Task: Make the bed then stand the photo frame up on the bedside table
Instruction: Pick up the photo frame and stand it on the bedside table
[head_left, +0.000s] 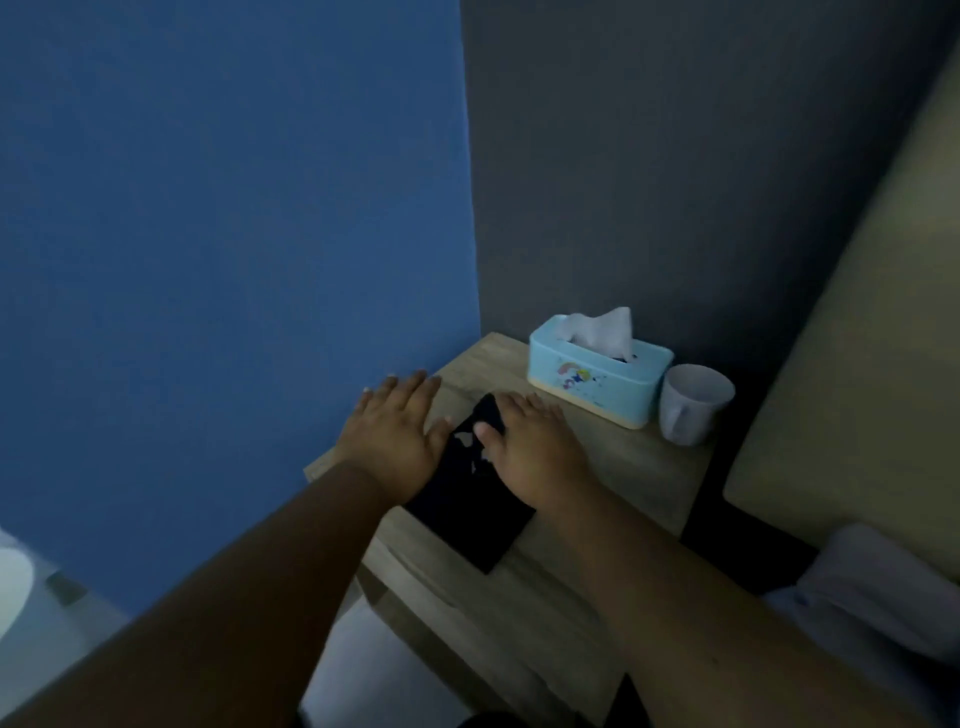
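- Wood-grain table (639, 467) sits in the corner where the blue wall (234, 260) meets the grey wall (649, 182).
- Black frame (467, 525) lies flat on the table top, near the front-left part, set at an angle to the table edges. It is not upright.
- Left hand (395, 431) is palm down at the frame's left edge, fingers straight and slightly apart, pointing toward the blue wall. Nothing is gripped.
- Right hand (535, 447) is palm down over the frame's upper right part, fingers straight and close together. The thumb is splayed left onto the dark surface.
- Cannot tell whether the palms press on the frame or hover just above it.
- Both forearms are bare and reach in from the bottom of the view.
- Pale blue tissue box (597, 374) stands at the back of the table, with a tissue sticking out of the top slot.
- White cup (693, 402) is just beside the box, on its right, and upright.
- Box and cup are clear of both hands.
- Beige headboard (857, 338) is to the right of the table, with a light pillow (878, 582) below it at the right edge.
- Lighting is dim and fine detail on the frame is unreadable.
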